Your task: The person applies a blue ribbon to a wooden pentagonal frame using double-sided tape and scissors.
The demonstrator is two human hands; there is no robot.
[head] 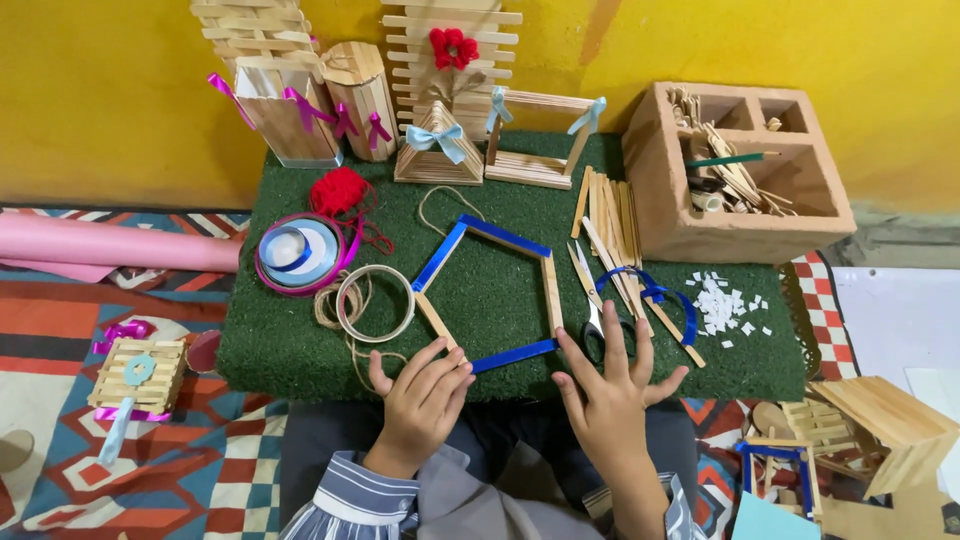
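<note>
Pressing stick frame (490,290) flat on turf bench (300,340), left hand (420,400) curled, right hand (610,395) spread beside scissors (592,310); squaring corners likely next.

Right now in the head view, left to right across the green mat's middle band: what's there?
Ribbon spool → twine coil → stick-frame pentagon, with the left hand and right hand touching its near edge → scissors → blue ribbon → white paper scraps.
</note>
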